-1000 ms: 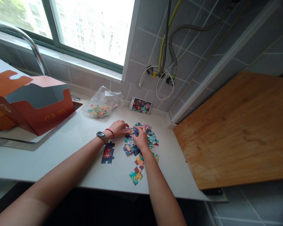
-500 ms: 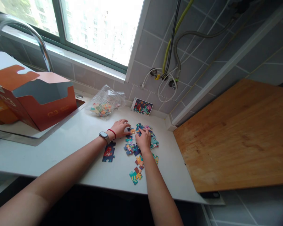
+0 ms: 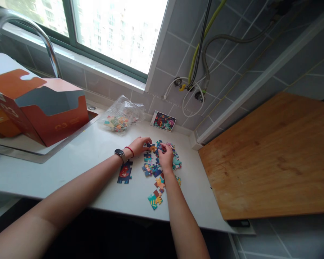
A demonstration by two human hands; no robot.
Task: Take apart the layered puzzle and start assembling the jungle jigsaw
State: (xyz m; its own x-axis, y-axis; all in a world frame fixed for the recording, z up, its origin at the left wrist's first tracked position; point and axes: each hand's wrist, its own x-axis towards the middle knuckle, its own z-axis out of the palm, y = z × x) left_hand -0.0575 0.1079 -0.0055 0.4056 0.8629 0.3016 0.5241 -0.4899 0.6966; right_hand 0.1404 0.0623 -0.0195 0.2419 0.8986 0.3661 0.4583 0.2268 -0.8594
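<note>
My left hand (image 3: 140, 146), with a watch and a red band at the wrist, has its fingers curled round the left edge of a puzzle piece with an orange shape (image 3: 152, 148). Just to its right, my right hand (image 3: 166, 158) pinches a dark blue puzzle piece (image 3: 160, 145) between thumb and fingers; the palm hides part of the pieces below. Several joined, colourful pieces (image 3: 177, 162) show right of that hand. More pieces (image 3: 149, 169) lie between the hands, and a teal and yellow piece (image 3: 154, 200) lies nearest the counter's front edge.
A red-character puzzle piece (image 3: 124, 172) lies below my left wrist. Behind are a clear bag of pieces (image 3: 117, 120) and a picture card (image 3: 163, 121) leaning against the wall. An open orange box (image 3: 62, 124) stands left, a wooden board (image 3: 270, 158) right.
My right hand has lifted slightly and moved a little right, its fingers now pinched. The left fingers have curled in further on the orange-patterned piece. The view has shifted slightly.
</note>
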